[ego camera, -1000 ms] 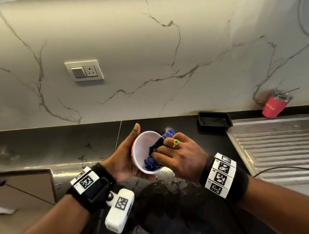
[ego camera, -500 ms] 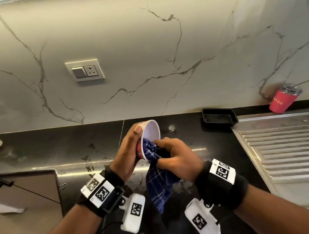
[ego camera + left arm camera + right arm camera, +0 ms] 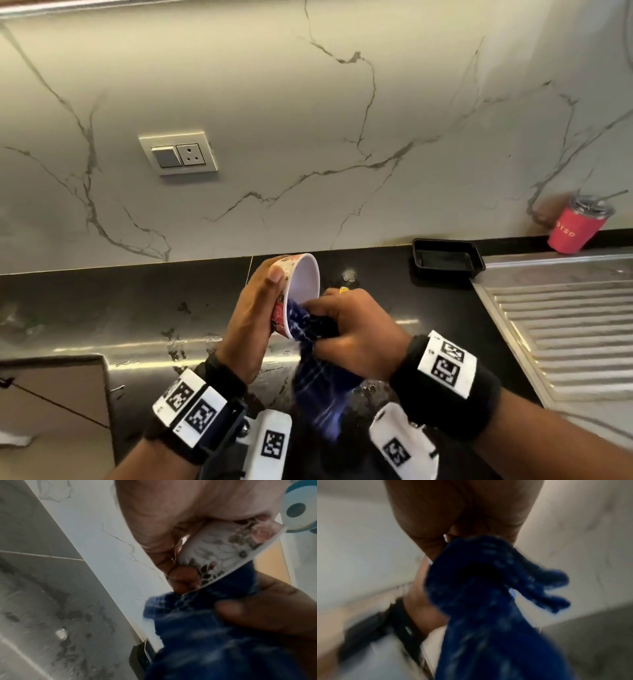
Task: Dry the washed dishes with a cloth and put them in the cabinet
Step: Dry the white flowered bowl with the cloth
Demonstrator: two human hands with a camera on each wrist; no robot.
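My left hand [image 3: 255,318] grips a small bowl [image 3: 303,284], white inside with a red flower pattern outside, tilted on its side above the black counter with its mouth facing right. In the left wrist view the patterned bowl [image 3: 221,550] lies against my curled fingers [image 3: 181,577]. My right hand [image 3: 352,329] clutches a dark blue checked cloth [image 3: 318,387], pressing it against the bowl's lower rim. The cloth's free end hangs down toward the counter. The right wrist view is blurred and filled by the blue cloth [image 3: 488,601].
A wet black counter [image 3: 137,301] runs below a marble wall. A black tray [image 3: 445,262] sits at the back, and a red tumbler [image 3: 575,226] stands against the wall. A ribbed steel drainboard [image 3: 565,325] lies to the right. A socket plate [image 3: 178,156] is on the wall.
A second ago the cloth was bunched inside the bowl; now it is at the lower rim, hanging down. The bowl has turned more edge-on and risen slightly.
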